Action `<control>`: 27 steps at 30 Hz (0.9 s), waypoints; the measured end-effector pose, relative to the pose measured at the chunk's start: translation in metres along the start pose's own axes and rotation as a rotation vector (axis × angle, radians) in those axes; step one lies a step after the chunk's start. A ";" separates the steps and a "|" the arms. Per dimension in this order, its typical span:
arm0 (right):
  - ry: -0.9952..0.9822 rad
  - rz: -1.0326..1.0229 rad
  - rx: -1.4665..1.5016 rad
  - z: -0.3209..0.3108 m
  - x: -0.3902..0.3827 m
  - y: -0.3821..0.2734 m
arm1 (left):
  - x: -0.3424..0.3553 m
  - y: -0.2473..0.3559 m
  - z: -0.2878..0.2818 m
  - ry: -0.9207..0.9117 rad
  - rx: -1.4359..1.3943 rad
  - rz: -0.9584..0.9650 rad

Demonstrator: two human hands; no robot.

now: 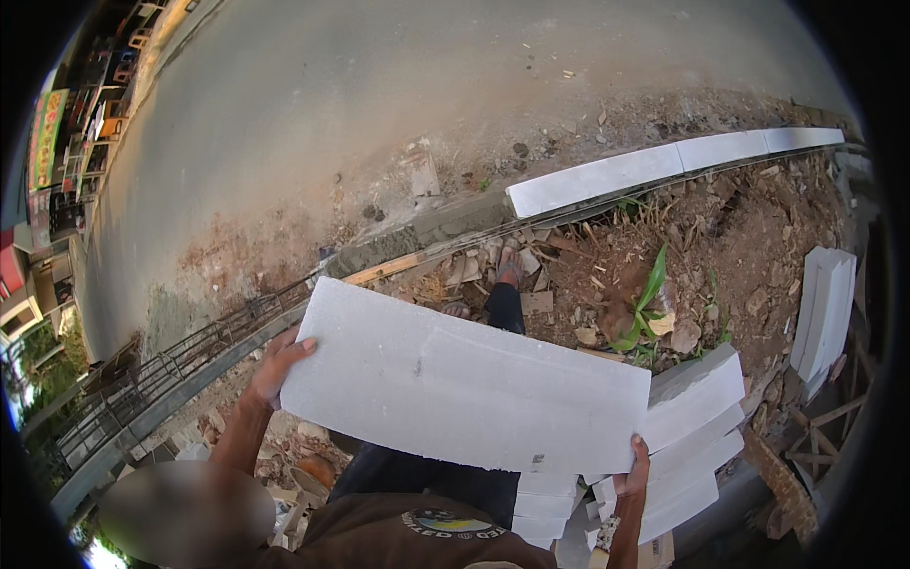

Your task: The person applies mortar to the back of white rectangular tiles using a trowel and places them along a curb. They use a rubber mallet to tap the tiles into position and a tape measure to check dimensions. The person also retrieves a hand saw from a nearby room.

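My left hand [281, 364] grips the left end of a large, flat white block [463, 379], held up in front of my body. My right hand [632, 467] grips its lower right corner. Both hands have their fingers wrapped round the block's edges. More white blocks [692, 398] are piled just beyond its right end and partly hidden under it. My sandaled foot [508, 267] shows past the block on the rubble-strewn soil [578, 284].
A row of white blocks [597, 182] lies along a narrow concrete strip beside a paved road [427, 66]. Another stack [820, 313] stands at the right, near timber pieces [787, 484]. Steel rebar cages [152, 379] run along the left. A green plant [646, 302] grows among the rubble.
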State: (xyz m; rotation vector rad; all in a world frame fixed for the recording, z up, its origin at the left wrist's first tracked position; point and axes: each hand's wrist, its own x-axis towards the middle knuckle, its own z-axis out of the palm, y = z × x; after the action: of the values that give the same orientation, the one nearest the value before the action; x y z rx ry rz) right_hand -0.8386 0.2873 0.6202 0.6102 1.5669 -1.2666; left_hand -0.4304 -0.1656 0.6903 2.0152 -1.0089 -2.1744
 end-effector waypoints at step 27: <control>-0.299 -0.143 -0.501 0.441 0.277 -0.115 | 0.258 0.010 -0.208 0.185 -0.370 0.090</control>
State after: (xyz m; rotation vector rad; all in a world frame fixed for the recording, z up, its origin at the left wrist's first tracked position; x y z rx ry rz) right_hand -0.8748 -0.2117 0.4357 -0.0103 1.6067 -0.9570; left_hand -0.2927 -0.3739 0.4730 1.9114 -0.6090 -1.9135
